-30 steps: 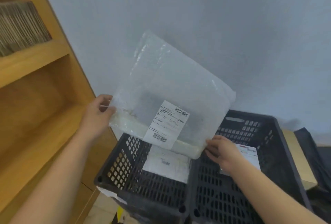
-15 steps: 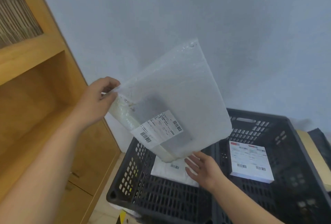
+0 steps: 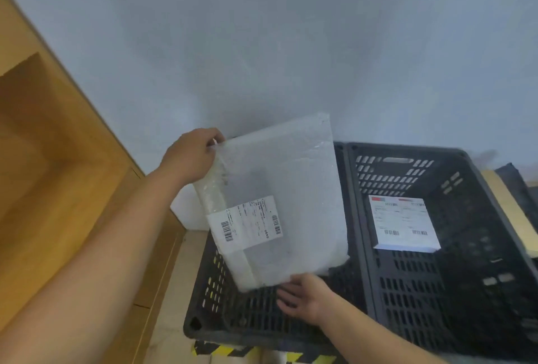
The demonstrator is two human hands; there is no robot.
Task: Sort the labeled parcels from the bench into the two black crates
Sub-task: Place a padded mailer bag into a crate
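Observation:
A large clear bubble-wrap parcel [image 3: 291,189] with a white barcode label [image 3: 246,222] hangs tilted inside the left black crate [image 3: 221,320]. My left hand [image 3: 192,157] pinches its upper left corner. My right hand [image 3: 302,296] is under the parcel's lower edge, fingers spread and touching it. The right black crate [image 3: 477,276] stands flush beside the left one and holds a flat white parcel [image 3: 404,224] with a printed label facing up. Whatever lies in the left crate beneath the bubble-wrap parcel is hidden.
A wooden shelf unit [image 3: 58,189] stands close to the left of the crates. A grey wall [image 3: 291,43] runs behind them. Yellow-black hazard tape [image 3: 227,352] marks the floor at the crates' front. A tan box [image 3: 509,209] and a dark object sit at the far right.
The bubble-wrap parcel has come down from above the crates into the left crate, turning more upright. Both hands dropped with it; the white parcel seen earlier in the left crate is now covered.

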